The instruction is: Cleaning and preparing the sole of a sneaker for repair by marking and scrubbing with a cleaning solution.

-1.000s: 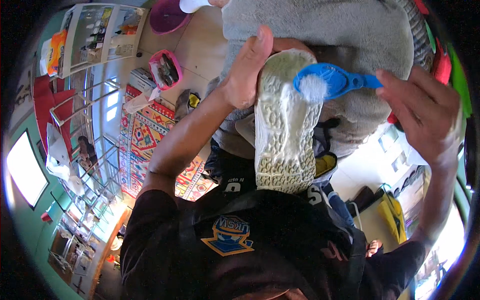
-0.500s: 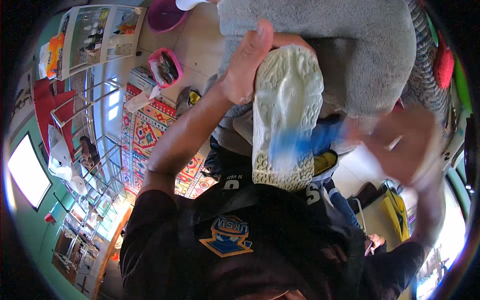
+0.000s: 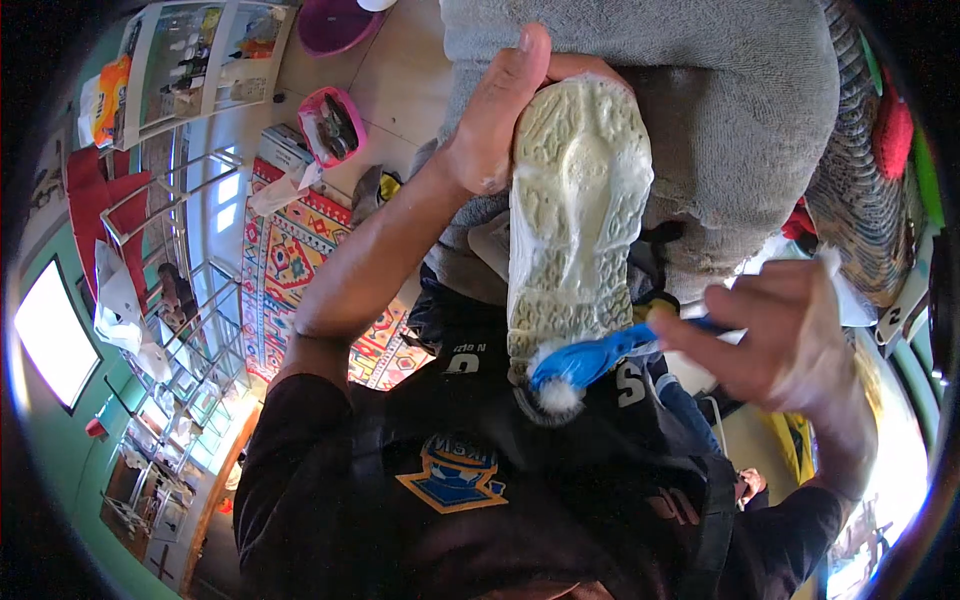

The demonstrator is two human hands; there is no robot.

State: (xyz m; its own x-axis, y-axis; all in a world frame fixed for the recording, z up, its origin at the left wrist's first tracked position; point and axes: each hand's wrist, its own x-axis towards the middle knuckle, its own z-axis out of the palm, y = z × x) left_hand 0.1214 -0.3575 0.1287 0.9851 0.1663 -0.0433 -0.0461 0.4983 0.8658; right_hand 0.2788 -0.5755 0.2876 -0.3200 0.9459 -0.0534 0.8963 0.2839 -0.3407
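Note:
A shoe (image 3: 580,215) is held with its pale, patterned sole facing up, wet and streaked with white foam. My left hand (image 3: 500,115) grips it around the far end, thumb raised along the left side. In my right hand (image 3: 775,340) is a blue scrubbing brush (image 3: 600,355), held by its handle. The brush's foamy head rests at the near end of the sole, close to my black shirt. Foam also clings to my right hand. Most of the shoe's upper is hidden beneath the sole.
A grey towel (image 3: 745,120) lies under and beyond the shoe. Off to the left are a pink basket (image 3: 335,130) with dark items, a purple basin (image 3: 335,25), a patterned rug (image 3: 295,250), metal racks (image 3: 190,210) and a glass-fronted shelf (image 3: 190,75). Another person's hand (image 3: 750,485) shows at lower right.
The brush has moved down the sole from its lower middle to the near end. My right hand has come nearer to my body; the left still holds the shoe.

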